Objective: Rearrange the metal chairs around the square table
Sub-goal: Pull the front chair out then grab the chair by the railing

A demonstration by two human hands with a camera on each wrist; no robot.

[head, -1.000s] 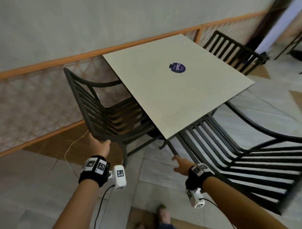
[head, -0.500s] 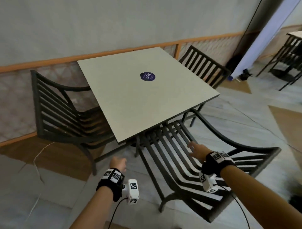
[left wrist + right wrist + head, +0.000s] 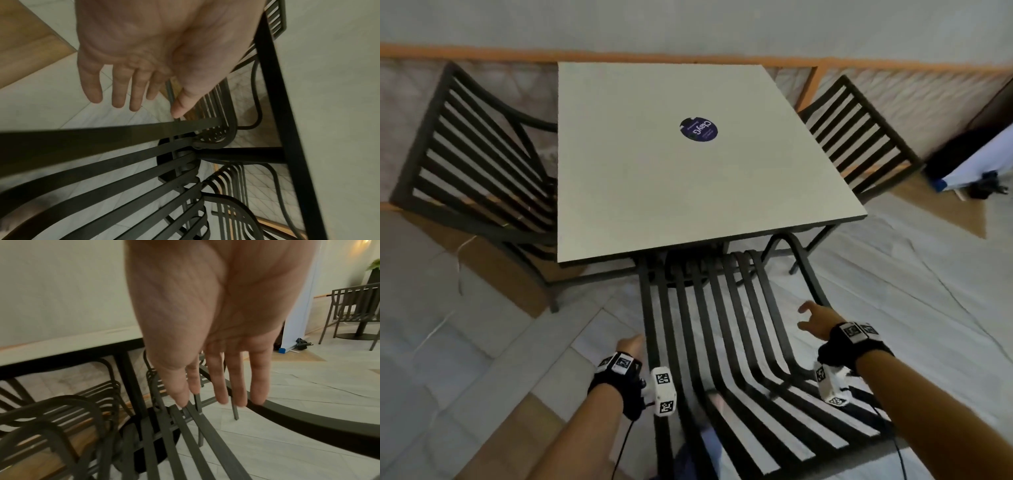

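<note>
The square cream table carries a round purple sticker. One dark slatted metal chair stands at its left side, another at its far right. A third chair is right in front of me, the front of its seat under the table edge. My left hand hovers open by that chair's left edge bar, its thumb close to the bar. Over the right side, my right hand is open with straight fingers just above the curved armrest. Neither hand holds anything.
An orange-railed mesh fence runs behind the table. At the far right a black bag and a white banner base sit on the floor. A thin white cable lies left of the table. Another table with chairs stands further right.
My left hand has let go of the left chair's back. The view has swung round to the near chair, and both hands have come to its two sides.
</note>
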